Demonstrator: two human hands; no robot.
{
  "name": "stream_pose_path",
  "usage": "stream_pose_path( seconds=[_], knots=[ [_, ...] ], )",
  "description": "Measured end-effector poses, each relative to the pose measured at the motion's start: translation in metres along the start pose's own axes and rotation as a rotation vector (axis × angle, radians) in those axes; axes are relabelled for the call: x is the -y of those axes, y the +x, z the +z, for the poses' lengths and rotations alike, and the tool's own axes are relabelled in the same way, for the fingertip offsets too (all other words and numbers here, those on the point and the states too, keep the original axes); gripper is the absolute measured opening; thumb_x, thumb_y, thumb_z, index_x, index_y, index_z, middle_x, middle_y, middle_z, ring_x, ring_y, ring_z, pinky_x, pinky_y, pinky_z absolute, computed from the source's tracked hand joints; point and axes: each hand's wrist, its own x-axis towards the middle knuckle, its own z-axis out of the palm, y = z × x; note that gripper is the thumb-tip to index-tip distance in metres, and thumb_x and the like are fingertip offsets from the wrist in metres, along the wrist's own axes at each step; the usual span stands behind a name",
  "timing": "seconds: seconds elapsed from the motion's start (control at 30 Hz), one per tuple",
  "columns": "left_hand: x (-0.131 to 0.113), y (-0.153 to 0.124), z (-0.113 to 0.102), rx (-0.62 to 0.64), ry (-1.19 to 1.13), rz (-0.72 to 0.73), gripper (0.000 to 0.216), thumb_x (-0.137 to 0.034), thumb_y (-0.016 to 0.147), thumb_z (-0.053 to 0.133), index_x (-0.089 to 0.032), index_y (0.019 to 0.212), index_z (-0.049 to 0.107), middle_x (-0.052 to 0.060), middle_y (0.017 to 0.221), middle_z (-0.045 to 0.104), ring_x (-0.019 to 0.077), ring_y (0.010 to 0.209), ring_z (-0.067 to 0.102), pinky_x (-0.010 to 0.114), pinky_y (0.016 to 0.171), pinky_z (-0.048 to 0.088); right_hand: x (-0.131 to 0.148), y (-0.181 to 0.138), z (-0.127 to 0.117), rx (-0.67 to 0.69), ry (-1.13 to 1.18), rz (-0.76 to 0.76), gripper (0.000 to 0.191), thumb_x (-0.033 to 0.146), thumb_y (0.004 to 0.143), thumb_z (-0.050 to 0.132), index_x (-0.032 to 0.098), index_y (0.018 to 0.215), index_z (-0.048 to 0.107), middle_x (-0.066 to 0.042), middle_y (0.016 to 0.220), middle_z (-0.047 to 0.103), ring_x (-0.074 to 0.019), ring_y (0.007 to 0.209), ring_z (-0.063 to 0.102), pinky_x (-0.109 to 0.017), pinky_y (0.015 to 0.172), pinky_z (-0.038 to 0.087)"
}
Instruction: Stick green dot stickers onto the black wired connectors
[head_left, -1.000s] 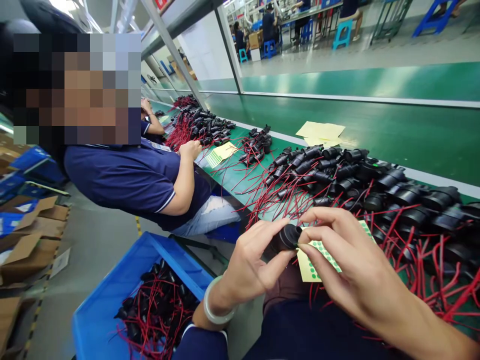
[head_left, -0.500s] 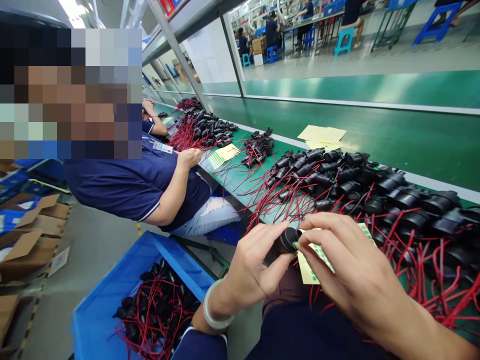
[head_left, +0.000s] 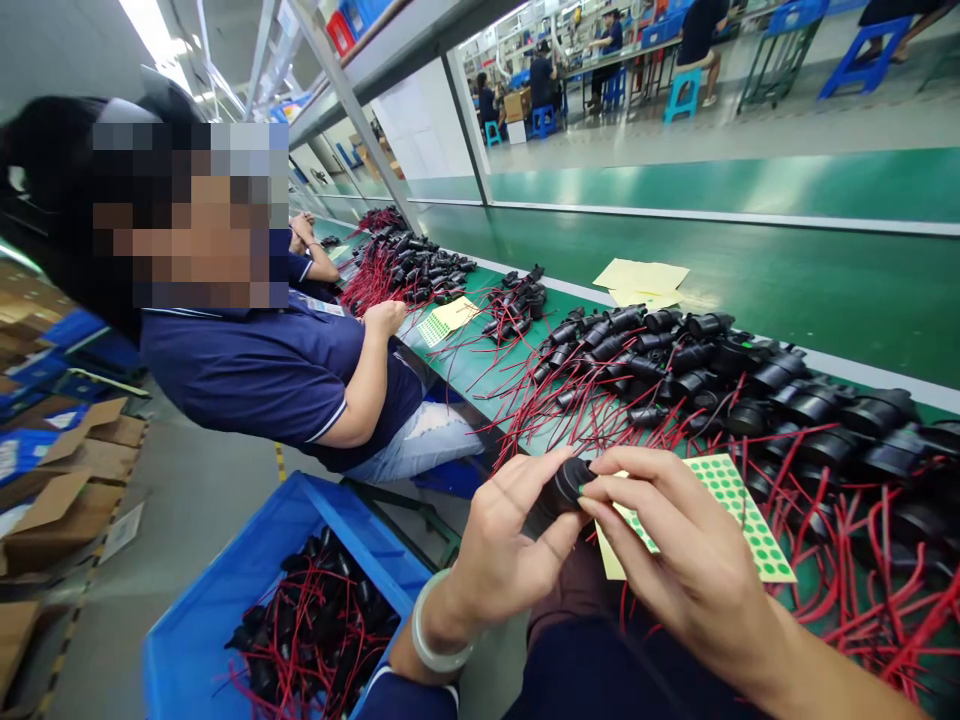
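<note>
My left hand (head_left: 506, 540), with a pale bangle on its wrist, is closed around a black cylindrical part (head_left: 566, 484), thumb below and fingers above. My right hand (head_left: 686, 530) has its fingertips pinched at the part's right edge, where a small green dot sticker (head_left: 584, 490) shows at the tips. Partly hidden behind the right hand lies a yellow sheet of green dot stickers (head_left: 754, 515). Just beyond it, a long heap of black cylindrical parts with red wires (head_left: 701, 375) covers the bench.
At lower left, a blue bin (head_left: 225, 590) holds more wired parts. A co-worker in a navy shirt (head_left: 262, 375) sits to the left at the green bench. Another sticker sheet (head_left: 450, 318) and yellow paper (head_left: 641, 278) lie farther off. Cardboard boxes (head_left: 75, 500) stand on the floor.
My right fingertips have shifted slightly left and lie closer against the black part. More of the sticker sheet shows behind my right hand. The view has tilted a little.
</note>
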Motion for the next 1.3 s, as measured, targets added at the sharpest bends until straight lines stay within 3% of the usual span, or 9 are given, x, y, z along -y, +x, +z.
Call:
stream_pose_path(
  seconds=[0.2, 0.43, 0.73, 1.03, 1.1, 1.23, 1.3],
  knots=[
    [-0.001, -0.003, 0.001, -0.053, -0.037, -0.141, 0.039, -0.021, 0.08, 0.068, -0.021, 0.118, 0.06, 0.005, 0.099, 0.07, 0.0184, 0.086, 0.066, 0.029, 0.078, 0.054, -0.008, -0.012, 0.005, -0.104, 0.017, -0.008, 0.027, 0.005, 0.086, 0.056, 0.016, 0.11, 0.059, -0.01, 0.106, 0.061, -0.0183, 0.097, 0.062, -0.031, 0.081, 0.055],
    [-0.004, -0.003, 0.005, -0.045, -0.076, -0.112, 0.042, -0.015, 0.08, 0.063, -0.022, 0.121, 0.059, 0.005, 0.103, 0.07, 0.0195, 0.092, 0.067, 0.029, 0.08, 0.055, -0.004, -0.008, 0.001, -0.09, 0.065, -0.082, 0.032, 0.002, 0.085, 0.053, 0.012, 0.115, 0.061, -0.013, 0.114, 0.056, -0.0189, 0.106, 0.056, -0.031, 0.085, 0.054],
    [-0.001, -0.003, 0.005, -0.071, -0.08, -0.18, 0.042, -0.019, 0.078, 0.069, -0.026, 0.118, 0.062, 0.004, 0.105, 0.071, 0.0214, 0.093, 0.068, 0.031, 0.081, 0.057, -0.01, -0.015, 0.001, -0.182, 0.229, 0.147, 0.025, 0.008, 0.086, 0.056, 0.021, 0.104, 0.067, -0.009, 0.108, 0.062, -0.0155, 0.089, 0.063, -0.028, 0.07, 0.056],
    [0.01, -0.001, 0.003, -0.015, -0.087, -0.208, 0.04, -0.02, 0.08, 0.067, -0.026, 0.119, 0.061, 0.004, 0.104, 0.071, 0.022, 0.095, 0.068, 0.032, 0.082, 0.057, -0.016, -0.014, 0.001, -0.114, 0.158, 0.051, 0.029, 0.007, 0.088, 0.051, 0.017, 0.112, 0.064, -0.012, 0.116, 0.059, -0.0179, 0.105, 0.059, -0.031, 0.082, 0.056],
    [0.015, 0.002, -0.008, -0.096, -0.033, -0.233, 0.039, -0.022, 0.079, 0.069, -0.025, 0.118, 0.06, 0.005, 0.105, 0.071, 0.0216, 0.094, 0.068, 0.032, 0.082, 0.056, -0.025, -0.026, -0.004, -0.094, 0.094, 0.082, 0.027, 0.009, 0.087, 0.053, 0.018, 0.109, 0.066, -0.011, 0.115, 0.06, -0.0181, 0.104, 0.06, -0.03, 0.081, 0.056],
    [0.024, 0.023, -0.034, -0.379, 0.132, -0.258, 0.039, -0.025, 0.077, 0.072, -0.023, 0.113, 0.057, 0.003, 0.102, 0.069, 0.019, 0.09, 0.068, 0.03, 0.082, 0.055, -0.052, -0.061, -0.024, -0.06, -0.009, 0.203, 0.022, 0.017, 0.088, 0.055, 0.023, 0.108, 0.064, -0.008, 0.114, 0.06, -0.0177, 0.103, 0.061, -0.029, 0.083, 0.055],
    [0.033, 0.045, -0.038, -0.366, 0.268, -0.235, 0.038, -0.027, 0.077, 0.072, -0.022, 0.11, 0.057, 0.004, 0.1, 0.069, 0.0189, 0.089, 0.068, 0.03, 0.08, 0.054, -0.066, -0.077, -0.032, -0.049, -0.049, 0.291, 0.02, 0.021, 0.09, 0.055, 0.024, 0.107, 0.064, -0.006, 0.114, 0.06, -0.0169, 0.101, 0.062, -0.028, 0.085, 0.054]
  ],
)
